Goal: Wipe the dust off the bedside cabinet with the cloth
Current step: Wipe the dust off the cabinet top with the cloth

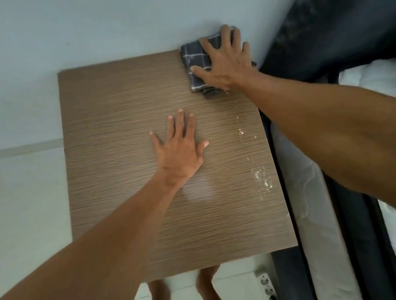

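The bedside cabinet (109,138) has a brown wood-grain top seen from above. A folded dark grey cloth with white check lines (193,57) lies at its far right corner against the wall. My right hand (225,61) presses flat on the cloth, fingers spread over it. My left hand (180,149) rests flat and open on the middle of the top, holding nothing. Pale dust specks and smears (261,177) sit along the right edge of the top.
A pale wall (85,28) runs behind the cabinet. A bed with a dark frame (358,243) and white mattress (312,211) stands tight against the cabinet's right side. My bare feet (207,290) stand on white floor tiles, and a power strip (266,285) lies by the bed.
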Available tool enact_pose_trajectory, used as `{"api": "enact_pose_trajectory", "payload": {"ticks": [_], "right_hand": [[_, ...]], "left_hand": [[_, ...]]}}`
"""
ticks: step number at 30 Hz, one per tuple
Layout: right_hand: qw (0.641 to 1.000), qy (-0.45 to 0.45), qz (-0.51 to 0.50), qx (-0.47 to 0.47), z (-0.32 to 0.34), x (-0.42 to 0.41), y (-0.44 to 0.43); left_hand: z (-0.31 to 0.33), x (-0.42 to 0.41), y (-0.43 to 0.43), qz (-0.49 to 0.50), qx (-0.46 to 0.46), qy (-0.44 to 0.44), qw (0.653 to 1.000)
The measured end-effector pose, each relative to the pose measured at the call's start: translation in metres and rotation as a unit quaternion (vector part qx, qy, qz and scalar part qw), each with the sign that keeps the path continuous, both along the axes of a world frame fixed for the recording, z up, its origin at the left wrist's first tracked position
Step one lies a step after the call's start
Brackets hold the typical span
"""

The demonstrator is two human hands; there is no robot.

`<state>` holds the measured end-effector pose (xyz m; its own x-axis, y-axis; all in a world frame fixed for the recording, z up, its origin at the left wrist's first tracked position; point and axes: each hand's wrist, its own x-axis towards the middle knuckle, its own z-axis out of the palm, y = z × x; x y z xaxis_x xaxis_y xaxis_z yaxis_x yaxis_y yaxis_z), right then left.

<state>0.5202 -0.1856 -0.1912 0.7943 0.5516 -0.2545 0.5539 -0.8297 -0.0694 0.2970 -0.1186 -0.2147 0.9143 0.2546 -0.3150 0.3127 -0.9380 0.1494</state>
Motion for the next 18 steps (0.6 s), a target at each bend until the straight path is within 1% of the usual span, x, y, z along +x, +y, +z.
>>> {"api": "enact_pose_trajectory", "payload": {"ticks": [2,4,9,18], "right_hand": [[0.999,0.045,-0.009,0.008,-0.012,-0.003,-0.003],[0.997,0.069,-0.015,0.013,-0.021,-0.005,-0.008],[0.998,0.066,0.007,-0.002,-0.023,-0.032,-0.031],[0.998,0.061,0.004,0.012,-0.024,-0.155,-0.114]], "left_hand": [[0.000,0.000,0.000,0.000,0.004,-0.003,1.000],[-0.001,0.000,-0.001,-0.001,0.007,-0.002,1.000],[0.002,-0.001,-0.002,0.001,0.004,0.017,1.000],[0.009,0.003,-0.002,0.017,-0.021,0.052,0.998]]}}
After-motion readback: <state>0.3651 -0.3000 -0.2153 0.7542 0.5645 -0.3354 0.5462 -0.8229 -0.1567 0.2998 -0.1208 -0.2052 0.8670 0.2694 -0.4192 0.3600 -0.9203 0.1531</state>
